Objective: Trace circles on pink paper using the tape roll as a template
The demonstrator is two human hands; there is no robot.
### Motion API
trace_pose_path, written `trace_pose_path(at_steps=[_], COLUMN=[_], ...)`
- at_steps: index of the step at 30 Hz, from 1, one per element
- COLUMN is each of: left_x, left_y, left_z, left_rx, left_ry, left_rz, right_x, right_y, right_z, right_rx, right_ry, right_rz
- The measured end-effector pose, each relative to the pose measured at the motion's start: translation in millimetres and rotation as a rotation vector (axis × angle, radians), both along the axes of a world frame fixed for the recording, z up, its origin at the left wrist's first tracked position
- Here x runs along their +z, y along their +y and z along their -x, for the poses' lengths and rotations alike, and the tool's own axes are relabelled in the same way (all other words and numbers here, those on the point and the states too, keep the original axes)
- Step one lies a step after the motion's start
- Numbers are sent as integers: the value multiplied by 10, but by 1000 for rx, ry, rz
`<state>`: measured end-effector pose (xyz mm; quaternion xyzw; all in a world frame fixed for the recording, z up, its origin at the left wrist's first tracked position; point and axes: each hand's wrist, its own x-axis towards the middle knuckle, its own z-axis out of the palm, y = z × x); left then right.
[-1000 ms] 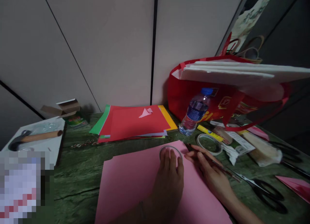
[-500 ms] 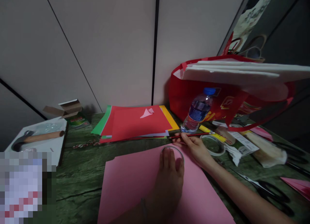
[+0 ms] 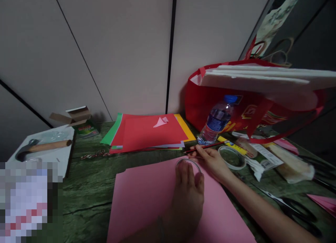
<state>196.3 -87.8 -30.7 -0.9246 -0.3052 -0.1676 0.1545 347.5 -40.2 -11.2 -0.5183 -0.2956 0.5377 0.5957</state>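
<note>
A large pink paper sheet (image 3: 147, 197) lies on the green wood-grain table. My left hand (image 3: 187, 197) rests palm down on it, holding a thin round ring (image 3: 195, 162) against the sheet near its far edge; the fingers lie inside the ring and the thumb is at its right side. Much of the ring is hidden under the hand. Just beyond, at the sheet's top right corner, my right hand (image 3: 210, 159) pinches a dark red pencil (image 3: 211, 145), which lies nearly level with its dark tip to the left.
Coloured paper sheets (image 3: 154, 134) lie behind, with a small folded pink piece (image 3: 161, 122). A water bottle (image 3: 216, 120) stands before a red bag (image 3: 199, 106). Rightward are a tape roll (image 3: 244, 160), yellow tube (image 3: 233, 146) and scissors (image 3: 286, 202). A hammer (image 3: 48, 146) lies left.
The view has shifted slightly. Both hands keep their places at the ring and the pencil, with the left hand's wrist moved slightly rightward.
</note>
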Motion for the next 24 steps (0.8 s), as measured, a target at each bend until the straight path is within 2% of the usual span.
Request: trace_pose_path(at_steps=[6, 14, 24], left_x=[-8, -19, -64], left_y=[-27, 7, 2], left_z=[-15, -25, -34], left_rx=[-11, 35, 11], left_ry=[-28, -11, 16], left_rz=[-39, -57, 66], right_x=[18, 29, 118], right_y=[24, 170, 285], right_z=[-4, 25, 89], right_rx=[8, 181, 326], right_ry=[-66, -404, -747], right_rz=[14, -132, -135])
